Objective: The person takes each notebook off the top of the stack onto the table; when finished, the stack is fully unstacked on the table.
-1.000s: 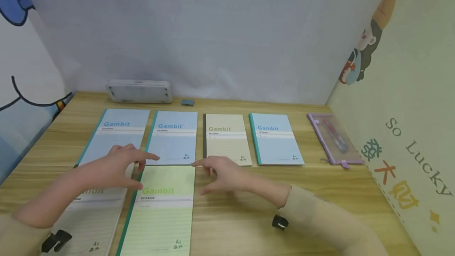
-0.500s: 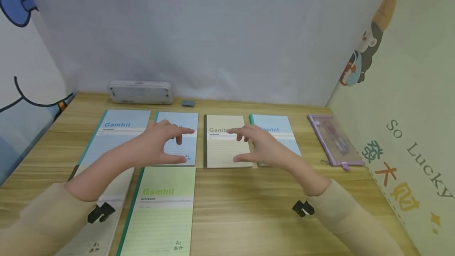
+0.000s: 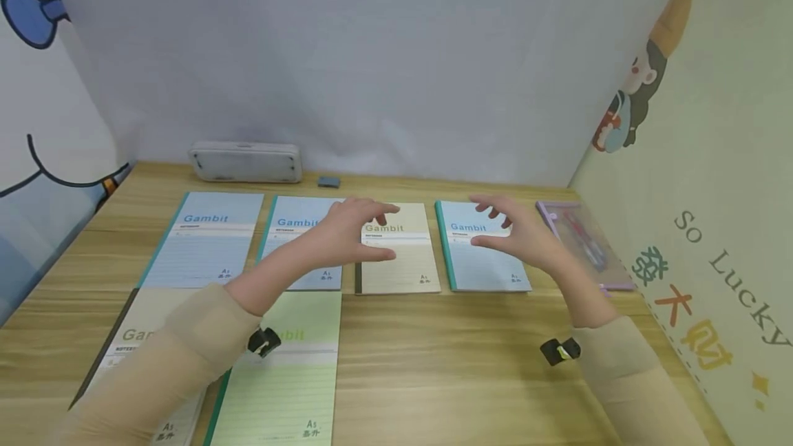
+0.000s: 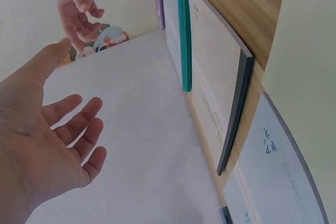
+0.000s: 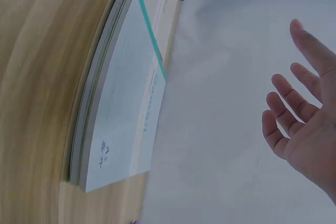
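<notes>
My left hand (image 3: 356, 229) hovers over the left side of a beige notebook (image 3: 403, 267) with a dark spine, fingers loosely bent and thumb apart. Above a light-blue notebook (image 3: 486, 270) with a teal spine is my right hand (image 3: 520, 232), its thumb and fingers spread. Neither hand holds anything. The right wrist view shows that this blue notebook (image 5: 123, 108) lies on top of at least one more. Left of the beige one lie two more blue notebooks, one (image 3: 328, 281) partly behind my left hand and one (image 3: 213, 246) farther left.
Nearer me lie a green notebook (image 3: 285, 391) and another beige one (image 3: 149, 308), both partly covered by my left sleeve. A whitish case (image 3: 246, 162) and a small grey-blue block (image 3: 329, 182) stand at the back. A purple-edged mesh pouch (image 3: 610, 260) with pens lies by the right wall.
Both hands have left the top edge of the green notebook and moved right and away from me, rising over the back row. They have drifted farther apart. The notebooks stay put.
</notes>
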Available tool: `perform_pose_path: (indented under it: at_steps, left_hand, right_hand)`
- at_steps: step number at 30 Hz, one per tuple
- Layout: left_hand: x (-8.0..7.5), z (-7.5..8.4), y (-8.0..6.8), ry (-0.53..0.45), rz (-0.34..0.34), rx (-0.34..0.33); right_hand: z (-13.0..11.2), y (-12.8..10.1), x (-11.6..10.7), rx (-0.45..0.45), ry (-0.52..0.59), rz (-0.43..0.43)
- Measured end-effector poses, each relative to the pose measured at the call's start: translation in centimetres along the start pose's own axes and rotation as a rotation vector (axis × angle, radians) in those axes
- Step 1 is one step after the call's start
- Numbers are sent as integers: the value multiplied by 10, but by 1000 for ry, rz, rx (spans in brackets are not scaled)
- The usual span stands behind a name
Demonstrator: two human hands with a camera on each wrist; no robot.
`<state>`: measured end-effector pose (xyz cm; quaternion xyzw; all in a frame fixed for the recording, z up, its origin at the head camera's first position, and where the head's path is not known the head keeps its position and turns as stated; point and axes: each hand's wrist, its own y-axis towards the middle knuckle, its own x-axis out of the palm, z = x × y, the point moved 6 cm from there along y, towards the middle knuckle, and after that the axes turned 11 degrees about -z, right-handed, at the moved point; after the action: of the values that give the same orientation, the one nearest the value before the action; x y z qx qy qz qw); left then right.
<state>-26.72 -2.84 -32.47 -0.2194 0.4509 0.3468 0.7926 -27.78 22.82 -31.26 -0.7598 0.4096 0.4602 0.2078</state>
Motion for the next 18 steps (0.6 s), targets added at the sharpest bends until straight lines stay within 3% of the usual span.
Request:
perform_pose_path:
  at_steps: [11,18]
  left_hand:
    - [34,6,51,-122,14,7]
    - [57,8,81,-193,-33,-21]
  right_hand:
    - [60,-16,-4,117,30,19]
    - [90,-20,6,204,27,-31]
